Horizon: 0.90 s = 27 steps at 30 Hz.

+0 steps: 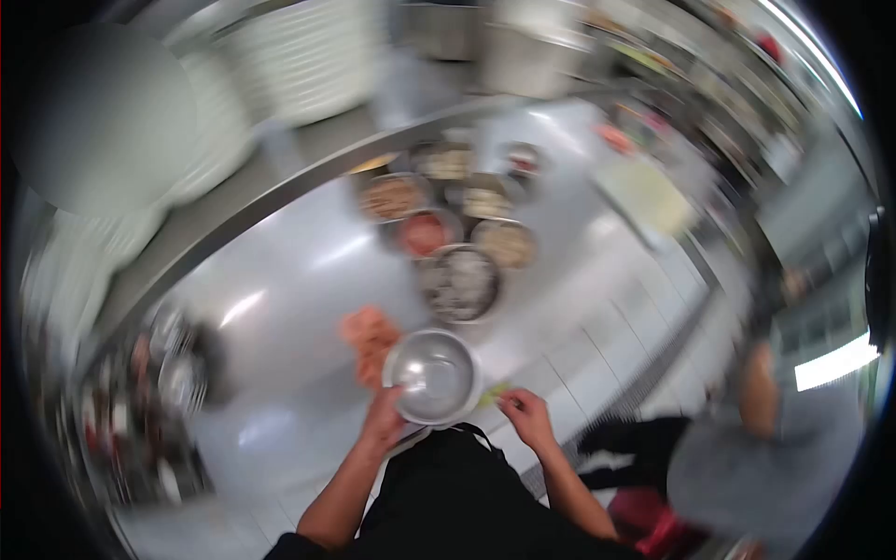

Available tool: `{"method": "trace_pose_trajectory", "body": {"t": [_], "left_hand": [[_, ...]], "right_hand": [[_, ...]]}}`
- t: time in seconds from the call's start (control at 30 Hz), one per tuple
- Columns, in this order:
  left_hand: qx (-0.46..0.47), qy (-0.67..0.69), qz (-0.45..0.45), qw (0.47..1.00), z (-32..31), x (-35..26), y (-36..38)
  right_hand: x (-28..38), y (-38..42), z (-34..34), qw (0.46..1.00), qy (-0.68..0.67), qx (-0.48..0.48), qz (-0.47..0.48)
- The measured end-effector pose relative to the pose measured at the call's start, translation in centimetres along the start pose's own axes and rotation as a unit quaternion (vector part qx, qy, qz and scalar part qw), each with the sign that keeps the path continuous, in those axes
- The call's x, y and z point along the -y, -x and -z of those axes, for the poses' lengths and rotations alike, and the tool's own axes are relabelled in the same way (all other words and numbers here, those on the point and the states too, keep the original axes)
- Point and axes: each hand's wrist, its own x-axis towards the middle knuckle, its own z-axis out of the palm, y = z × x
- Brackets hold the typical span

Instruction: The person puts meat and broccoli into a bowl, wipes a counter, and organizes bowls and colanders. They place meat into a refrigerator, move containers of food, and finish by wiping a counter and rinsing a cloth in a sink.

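Metal bowl held in our left grip, we seemingly pinch greens in our right grip beside it, next needing steadiness.

One left hand and one right hand; one bowl, one green scrap and one orange heap, its pieces too blurred to count; at least seven containers of food on one counter; one cutting board; two large pots; at least two plate stacks, the plates in them too blurred to count; one other person
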Motion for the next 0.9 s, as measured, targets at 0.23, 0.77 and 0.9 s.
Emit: {"method": "trace_pose_trajectory", "body": {"t": [0.23,0.77,0.9], "left_hand": [[-0.152,0.026,-0.202,0.967,7.5,6.0,12.6],[-0.431,0.147,-0.306,0.836,33.6,8.2,49.0],[-0.484,0.200,-0.356,0.774,38.9,9.2,56.7]], "right_hand": [[-2.6,1.3,-6.8,0.963,0.068,0.262,-0.001],[25.2,24.9,-49.2,0.746,0.129,0.524,0.390],[34.9,33.0,-61.0,0.687,0.080,0.524,0.498]]}}
